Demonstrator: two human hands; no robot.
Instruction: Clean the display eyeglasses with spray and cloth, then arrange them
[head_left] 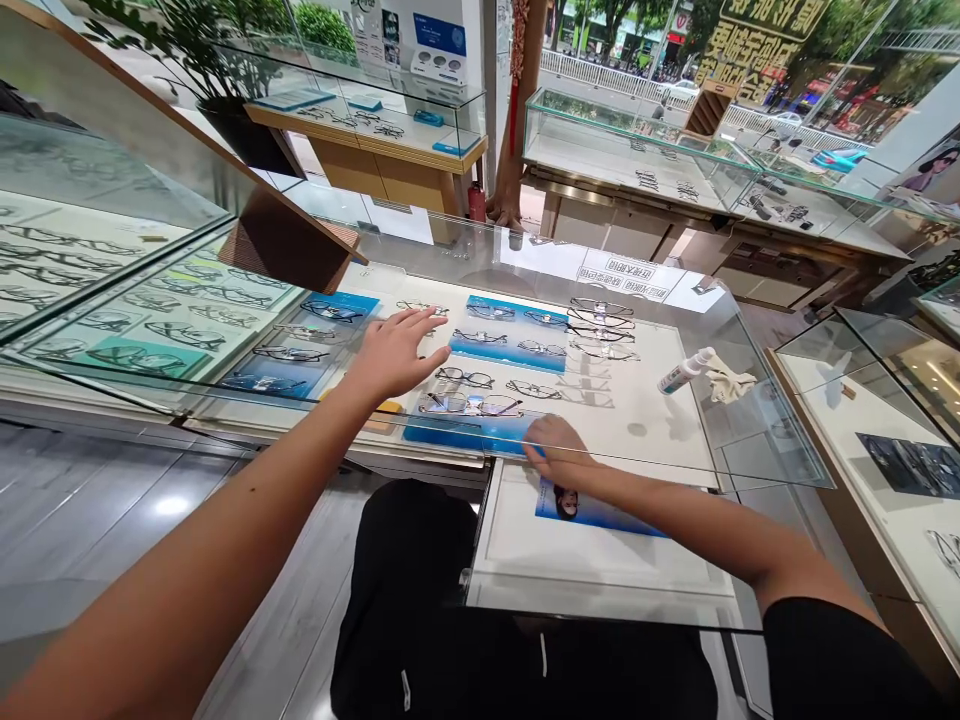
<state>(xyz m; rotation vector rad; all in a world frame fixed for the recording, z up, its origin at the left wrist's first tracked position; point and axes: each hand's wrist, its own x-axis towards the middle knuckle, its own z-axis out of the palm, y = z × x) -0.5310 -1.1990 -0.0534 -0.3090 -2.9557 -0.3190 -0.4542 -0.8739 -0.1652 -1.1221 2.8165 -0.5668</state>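
My left hand (397, 355) is spread open, palm down, over the glass-topped display case, with nothing in its fingers. Near its fingertips lies a pair of eyeglasses (421, 308). My right hand (559, 447) is curled downward at the right end of a blue card (442, 432); its fingertips are partly hidden, so I cannot tell what they grip. Large clear eyeglasses (472, 404) rest along that card's upper edge. Dark-framed eyeglasses (465, 378) and thin-framed eyeglasses (533, 389) lie just beyond. Another blue card (508, 348) carries several pairs.
An extended drawer (600, 570) sits above my lap, holding a blue printed card (600, 513). A white bottle (686, 370) and a crumpled cloth (729, 381) are at the right. A wooden-framed mirror (150, 110) leans over the left side. Stacked eyeglasses (600, 320) sit farther back.
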